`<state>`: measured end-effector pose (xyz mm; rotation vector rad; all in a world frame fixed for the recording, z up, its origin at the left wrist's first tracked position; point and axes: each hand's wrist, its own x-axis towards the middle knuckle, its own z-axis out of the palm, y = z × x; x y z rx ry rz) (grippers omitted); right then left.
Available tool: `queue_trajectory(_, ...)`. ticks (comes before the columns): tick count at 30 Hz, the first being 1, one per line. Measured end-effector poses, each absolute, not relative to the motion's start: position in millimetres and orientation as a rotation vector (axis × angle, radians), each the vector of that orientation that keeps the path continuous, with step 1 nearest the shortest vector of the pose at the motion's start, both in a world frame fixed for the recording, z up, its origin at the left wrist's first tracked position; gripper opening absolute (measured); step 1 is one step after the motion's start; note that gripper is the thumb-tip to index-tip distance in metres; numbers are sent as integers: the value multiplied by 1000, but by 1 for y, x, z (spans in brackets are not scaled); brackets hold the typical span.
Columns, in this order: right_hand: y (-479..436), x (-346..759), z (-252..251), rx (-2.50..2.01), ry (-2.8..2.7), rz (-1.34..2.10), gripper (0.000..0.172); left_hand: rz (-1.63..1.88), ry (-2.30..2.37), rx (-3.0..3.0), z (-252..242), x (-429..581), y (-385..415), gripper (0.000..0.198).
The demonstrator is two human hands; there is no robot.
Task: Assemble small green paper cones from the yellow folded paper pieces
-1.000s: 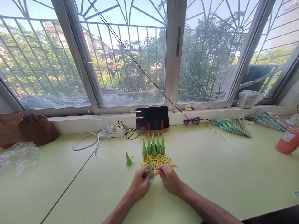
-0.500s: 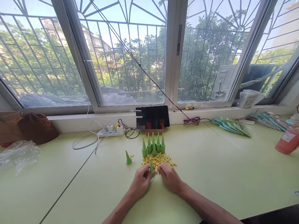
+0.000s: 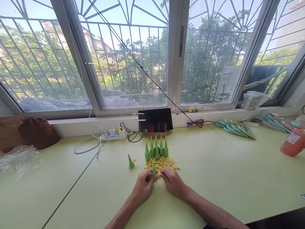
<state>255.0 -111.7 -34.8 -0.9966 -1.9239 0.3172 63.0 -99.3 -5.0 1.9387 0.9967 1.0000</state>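
Observation:
My left hand (image 3: 142,186) is closed around a small green cone (image 3: 153,170), held upright just above the pale green table (image 3: 71,190). Touching the cone's base from the right, my right hand (image 3: 173,181) pinches its fingers together on something small I cannot make out. Right behind both hands lies a heap of small yellow pieces (image 3: 162,163). Beyond it, several green cones (image 3: 156,149) stand upright in a tight cluster. One lone green cone (image 3: 131,162) stands to the left, with a yellow piece beside it.
A dark tablet (image 3: 155,121) leans on the window sill behind the cones. A white power strip (image 3: 113,135) with cables lies to its left. A brown pouch (image 3: 38,131) and a clear plastic bag (image 3: 19,159) sit far left. Teal packets (image 3: 235,128) and an orange bottle (image 3: 292,144) are right.
Both hands have shifted slightly away from me toward the yellow heap, the green cone still held between them. Nothing else on the table moved.

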Motion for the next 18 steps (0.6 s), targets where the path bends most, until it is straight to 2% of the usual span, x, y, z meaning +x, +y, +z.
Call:
queue_trajectory(9,-112,257,-34,-1011,-1978,279,42,1032,1022,1986,0,66,-103,27)
queue_trajectory(18,-113,253,-34,-1016,-1925,298,36,1010,1088,2019,-7,67,-101,29)
